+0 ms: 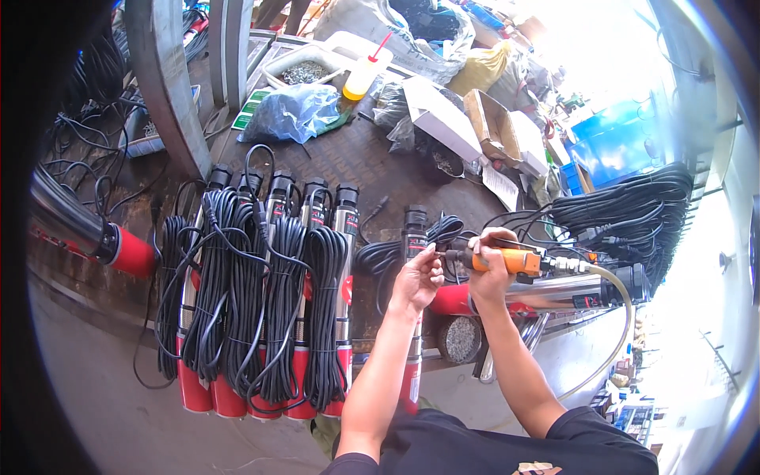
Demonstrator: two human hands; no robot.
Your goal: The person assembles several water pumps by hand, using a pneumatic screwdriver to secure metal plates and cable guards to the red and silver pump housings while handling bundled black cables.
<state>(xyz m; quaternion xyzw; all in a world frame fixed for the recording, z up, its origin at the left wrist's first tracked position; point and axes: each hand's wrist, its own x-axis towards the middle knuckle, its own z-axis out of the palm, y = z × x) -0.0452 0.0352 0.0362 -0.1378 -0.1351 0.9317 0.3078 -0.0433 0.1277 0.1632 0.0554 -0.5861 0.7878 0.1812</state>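
Observation:
My right hand (488, 273) is wrapped round an orange air screwdriver (518, 260), held level with its tip pointing left. A pale hose (626, 317) loops down from its back end. At the tip, the fingers of my left hand (417, 281) are pinched together; whatever lies between them is too small to make out. Under my left hand lies a steel submersible pump (414, 229) with a black top and a red lower end, partly hidden by my forearm. Another such pump (554, 294) lies crosswise beneath the screwdriver and my right hand.
Several pumps with bundled black cables (285, 269) lie side by side at left. A big cable coil (633, 210) sits at right. Small metal parts fill a white tub (273, 75) and a round container (461, 339). A yellow-based bottle (360, 79) and metal post (170, 87) stand behind.

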